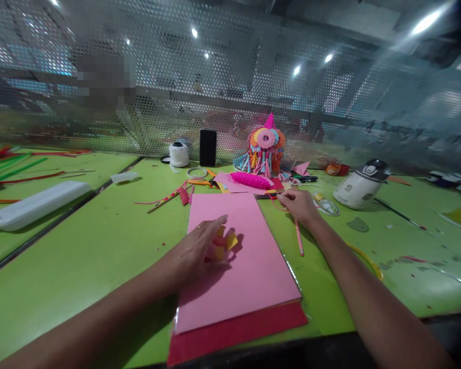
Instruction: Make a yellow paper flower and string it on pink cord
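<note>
Left of the pink sheet (253, 266), white tray (34, 205), with green tabletop (119, 236) stretching between; on it, left hand (195, 246) cupped about yellow-and-red paper pieces (231, 240), hold impossible to tell; just beyond, magenta yarn (249, 180); rightward, right hand (297, 202), grip pinched narrow, contents unclear, and pink pencil (298, 238); farther right, white bottle (352, 190).

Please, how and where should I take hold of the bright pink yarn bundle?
I would grip the bright pink yarn bundle around its middle, from above, thumb on the near long side, fingers on the far one. It is long and narrow and lies crosswise on paper sheets, so both long sides seem reachable. The right hand is nearest, by its right end.
</note>
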A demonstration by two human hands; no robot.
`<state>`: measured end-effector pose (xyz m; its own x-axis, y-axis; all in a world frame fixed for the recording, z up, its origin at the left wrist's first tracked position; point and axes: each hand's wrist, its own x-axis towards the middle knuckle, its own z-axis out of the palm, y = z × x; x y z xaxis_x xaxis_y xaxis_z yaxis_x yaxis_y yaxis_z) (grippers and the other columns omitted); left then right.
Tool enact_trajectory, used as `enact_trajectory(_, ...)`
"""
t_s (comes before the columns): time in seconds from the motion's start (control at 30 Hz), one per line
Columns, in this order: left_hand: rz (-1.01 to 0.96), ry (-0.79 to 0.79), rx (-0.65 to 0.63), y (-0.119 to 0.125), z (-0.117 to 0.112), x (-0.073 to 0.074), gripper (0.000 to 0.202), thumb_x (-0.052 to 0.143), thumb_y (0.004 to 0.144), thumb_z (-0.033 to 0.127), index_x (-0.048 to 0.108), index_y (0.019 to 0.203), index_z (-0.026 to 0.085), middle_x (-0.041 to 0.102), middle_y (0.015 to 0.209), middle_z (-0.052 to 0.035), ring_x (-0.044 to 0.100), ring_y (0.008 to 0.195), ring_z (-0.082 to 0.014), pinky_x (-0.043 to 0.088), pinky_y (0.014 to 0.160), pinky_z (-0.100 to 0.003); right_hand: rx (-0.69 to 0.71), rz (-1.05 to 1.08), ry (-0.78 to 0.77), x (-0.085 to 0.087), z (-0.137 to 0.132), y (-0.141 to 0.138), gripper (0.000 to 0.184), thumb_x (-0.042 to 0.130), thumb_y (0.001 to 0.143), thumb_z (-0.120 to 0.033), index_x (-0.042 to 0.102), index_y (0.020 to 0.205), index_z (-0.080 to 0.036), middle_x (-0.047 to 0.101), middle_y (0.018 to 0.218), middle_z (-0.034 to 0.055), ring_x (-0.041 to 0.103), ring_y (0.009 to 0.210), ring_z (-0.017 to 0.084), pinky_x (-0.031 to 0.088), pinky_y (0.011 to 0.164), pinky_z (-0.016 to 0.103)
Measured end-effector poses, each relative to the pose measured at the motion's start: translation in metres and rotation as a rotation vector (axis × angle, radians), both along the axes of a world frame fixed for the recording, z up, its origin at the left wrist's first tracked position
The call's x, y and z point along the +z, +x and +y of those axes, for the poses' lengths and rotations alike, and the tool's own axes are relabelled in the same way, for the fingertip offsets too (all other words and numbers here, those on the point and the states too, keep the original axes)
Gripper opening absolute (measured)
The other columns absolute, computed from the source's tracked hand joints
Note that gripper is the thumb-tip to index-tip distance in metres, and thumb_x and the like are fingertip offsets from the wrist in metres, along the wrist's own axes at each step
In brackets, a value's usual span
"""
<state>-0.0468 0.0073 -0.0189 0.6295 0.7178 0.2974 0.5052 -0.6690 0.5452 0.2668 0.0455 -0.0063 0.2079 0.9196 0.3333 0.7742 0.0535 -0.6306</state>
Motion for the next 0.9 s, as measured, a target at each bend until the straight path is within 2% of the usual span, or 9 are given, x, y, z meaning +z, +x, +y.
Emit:
enact_trajectory(0.13,0.000,-0.041,-0.015,-0.003,0.004,-0.002,0.087,0.073,0.067,0.030,0.026,0.140,0.028,0.048,0.132,-0.0104,0.051,0.114,-0.0262,0.045,0.093,-0.041,0.190,0.041,-0.070,0.006,-0.012,-0.030,0.029,0.053,0.079,-0.035,0.063,0.063,-0.015,0.061,0.058,0.0010,0.053,0.053,0.012,0.039,0.053,0.023)
enact_trajectory(0.27,0.020,-0.059,-0.063,-0.005,0.010,-0.002,0.090,0.073,0.066,0.036,0.025,0.142,0.027,0.052,0.127,-0.0107,0.055,0.108,-0.0263,0.047,0.090,-0.042,0.382,0.045,-0.145,0.009,-0.027,-0.061,0.024,0.053,0.081,-0.030,0.065,0.068,-0.013,0.064,0.066,0.0027,0.056,0.059,0.013,0.041,0.057,0.024)
enact_trajectory(0.37,0.044,-0.074,-0.100,-0.006,0.012,-0.003,0.086,0.070,0.071,0.035,0.022,0.143,0.027,0.055,0.123,-0.0107,0.057,0.105,-0.0254,0.048,0.088,-0.041,0.482,0.029,-0.199,0.010,-0.035,-0.074,0.022,0.054,0.082,-0.028,0.068,0.074,-0.013,0.067,0.073,0.0044,0.057,0.063,0.013,0.041,0.058,0.024)
enact_trajectory(0.47,0.063,-0.089,-0.113,-0.006,0.014,-0.003,0.085,0.068,0.073,0.038,0.020,0.143,0.029,0.054,0.127,-0.0122,0.056,0.107,-0.0266,0.048,0.088,-0.042,0.559,-0.034,-0.215,0.010,-0.038,-0.079,0.019,0.056,0.083,-0.026,0.070,0.078,-0.014,0.067,0.077,0.0048,0.057,0.066,0.013,0.041,0.060,0.024)
enact_trajectory(0.63,0.061,-0.026,-0.142,-0.011,0.015,0.002,0.089,0.069,0.071,0.044,0.018,0.144,0.028,0.040,0.141,-0.0141,0.045,0.124,-0.0283,0.040,0.099,-0.043,0.602,-0.115,-0.180,0.007,-0.039,-0.083,0.018,0.057,0.084,-0.027,0.070,0.082,-0.015,0.066,0.076,0.0045,0.056,0.067,0.012,0.039,0.061,0.024)
enact_trajectory(0.73,0.118,0.021,-0.140,-0.016,0.015,0.011,0.087,0.066,0.071,0.052,0.025,0.142,0.026,0.033,0.146,-0.0139,0.037,0.129,-0.0286,0.036,0.104,-0.044,0.589,-0.141,-0.173,0.008,-0.041,-0.083,0.018,0.056,0.085,-0.025,0.069,0.081,-0.015,0.065,0.077,0.0042,0.055,0.067,0.012,0.039,0.062,0.025)
enact_trajectory(0.9,0.192,0.106,-0.033,-0.022,0.017,0.018,0.083,0.065,0.065,0.062,0.042,0.133,0.019,0.053,0.125,-0.0161,0.049,0.112,-0.0305,0.042,0.093,-0.047,0.592,-0.174,-0.187,0.014,-0.046,-0.086,0.016,0.057,0.084,-0.025,0.068,0.077,-0.015,0.063,0.075,0.0037,0.054,0.067,0.012,0.038,0.062,0.025)
